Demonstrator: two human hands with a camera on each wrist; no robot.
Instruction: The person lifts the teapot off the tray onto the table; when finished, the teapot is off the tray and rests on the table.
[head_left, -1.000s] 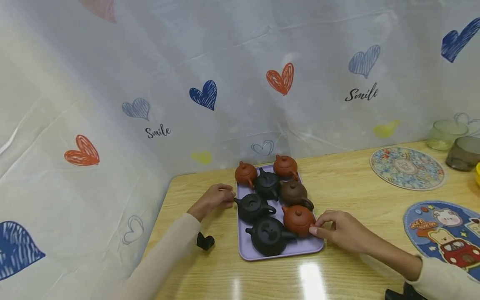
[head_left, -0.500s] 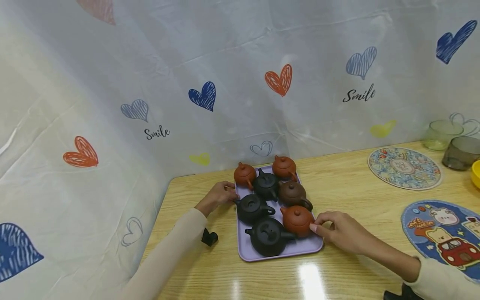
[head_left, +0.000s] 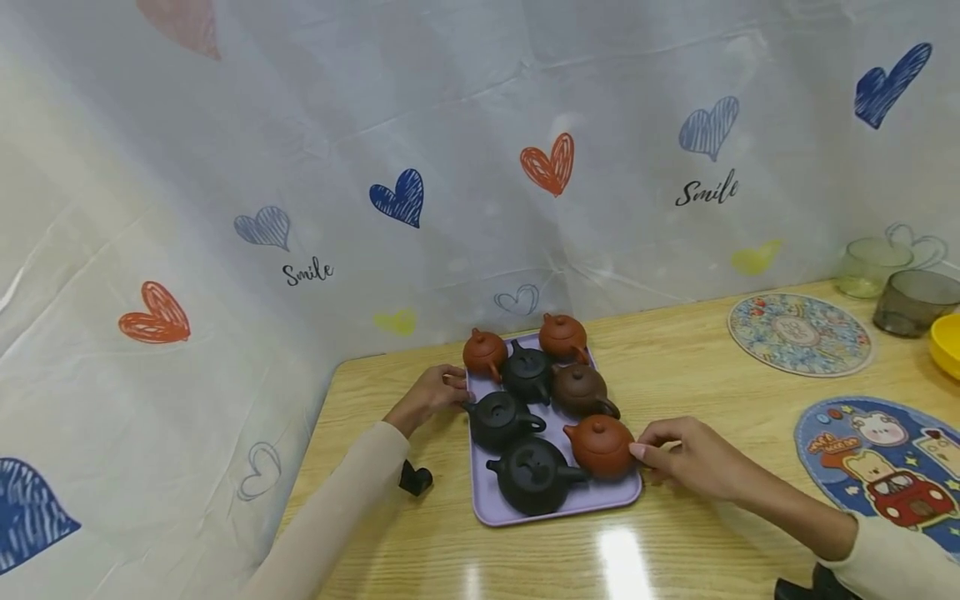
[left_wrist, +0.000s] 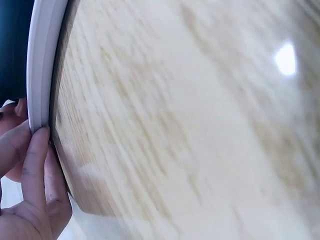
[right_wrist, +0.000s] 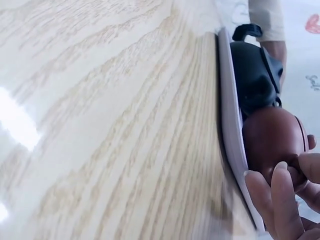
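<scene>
Your left hand [head_left: 433, 393] has closed in on the lavender tray [head_left: 558, 504] since a second ago, and its fingers now curl round the tray's left rim, near the rear orange teapot [head_left: 484, 353]; the left wrist view shows those fingers [left_wrist: 35, 165] hooked over the pale edge [left_wrist: 42, 60]. Your right hand [head_left: 686, 454] sits much where it was, at the tray's right edge, fingers bent and fingertips touching the rim beside the front orange teapot [head_left: 602, 446]; the right wrist view shows the fingers [right_wrist: 280, 200] lying against the rim and that pot [right_wrist: 272, 140]. Your two hands are well apart, one on each side of the tray. It rests flat on the wooden table [head_left: 697, 367] near the back left corner, carrying seven small teapots: three black, three orange, one brown [head_left: 581, 390]. Off to the right lie a round patterned mat [head_left: 798, 333], a cartoon mat [head_left: 885, 462] and two glass cups [head_left: 911, 300].
</scene>
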